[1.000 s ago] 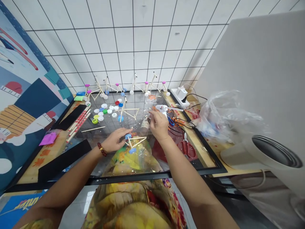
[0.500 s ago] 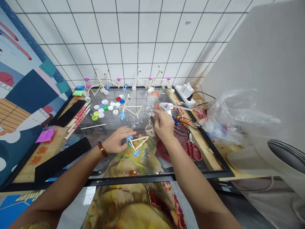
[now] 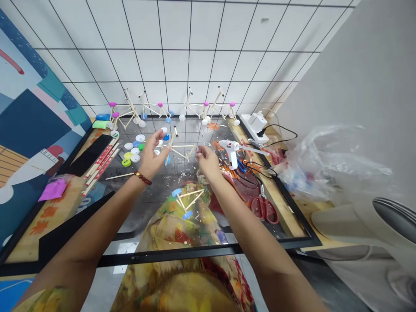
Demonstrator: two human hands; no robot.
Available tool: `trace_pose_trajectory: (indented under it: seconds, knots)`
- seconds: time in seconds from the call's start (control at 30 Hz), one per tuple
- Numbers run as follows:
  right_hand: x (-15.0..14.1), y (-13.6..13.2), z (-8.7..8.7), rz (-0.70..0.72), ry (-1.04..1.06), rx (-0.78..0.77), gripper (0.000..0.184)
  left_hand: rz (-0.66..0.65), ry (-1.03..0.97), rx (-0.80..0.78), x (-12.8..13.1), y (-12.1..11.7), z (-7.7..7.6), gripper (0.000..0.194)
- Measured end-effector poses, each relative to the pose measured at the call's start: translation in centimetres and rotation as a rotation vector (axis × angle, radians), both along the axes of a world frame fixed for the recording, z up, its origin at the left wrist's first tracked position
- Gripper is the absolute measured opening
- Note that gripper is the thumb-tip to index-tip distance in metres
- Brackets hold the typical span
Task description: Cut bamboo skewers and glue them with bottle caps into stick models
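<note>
My left hand [image 3: 152, 154] is open over the bottle caps, its thumb beside a stick frame [image 3: 181, 151] with a blue cap wheel and an upright dark-tipped stick. Whether the thumb touches the frame, I cannot tell. My right hand [image 3: 208, 162] hovers off the frame's right end, fingers bent and slightly apart, nothing visible in them. Nearer to me lies a smaller triangle of sticks [image 3: 191, 194] with two blue caps as wheels. Partly behind my right wrist is a small round container [image 3: 201, 177]. A white glue gun [image 3: 230, 151] rests to the right.
Several finished stick bicycles [image 3: 191, 106] stand along the wall. Loose caps [image 3: 128, 155] and red-labelled sticks [image 3: 101, 167] lie left. Red scissors [image 3: 264, 210], dark cables [image 3: 255, 167], a power strip [image 3: 255, 128] and a plastic bag [image 3: 328, 160] are right.
My left hand has left the small triangle and moved forward to the larger stick frame. My right hand has shifted left, away from the glue gun. The view has tilted slightly.
</note>
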State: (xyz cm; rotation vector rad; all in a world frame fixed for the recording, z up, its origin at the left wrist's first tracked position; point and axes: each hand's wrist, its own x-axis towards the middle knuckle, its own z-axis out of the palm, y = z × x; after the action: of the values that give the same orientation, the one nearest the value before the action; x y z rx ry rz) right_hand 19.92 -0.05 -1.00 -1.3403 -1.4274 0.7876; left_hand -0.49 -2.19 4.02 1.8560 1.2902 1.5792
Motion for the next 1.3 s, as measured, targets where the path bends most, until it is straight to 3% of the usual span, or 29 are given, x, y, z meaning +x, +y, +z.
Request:
trace_pose_trajectory:
  seconds: [0.23,0.5,0.77,1.3]
  knots:
    - [0.1,-0.6,-0.5,-0.005,-0.031,0.022,0.042,-0.025,0.043,-0.006,1.1,0.7,-1.2,0.055]
    - [0.0,-0.8,-0.2,0.042,-0.024,0.025,0.043,-0.002,0.007,-0.003,1.7,0.8,-1.7,0.029]
    - [-0.2,-0.7,-0.3,0.074,-0.014,0.035,0.042,0.023,-0.091,-0.081,2.5,1.5,-2.0,0.021]
    - [-0.3,-1.1,0.3,0.084,-0.065,0.042,0.043,0.025,-0.042,-0.067,2.8,1.7,-1.8,0.022]
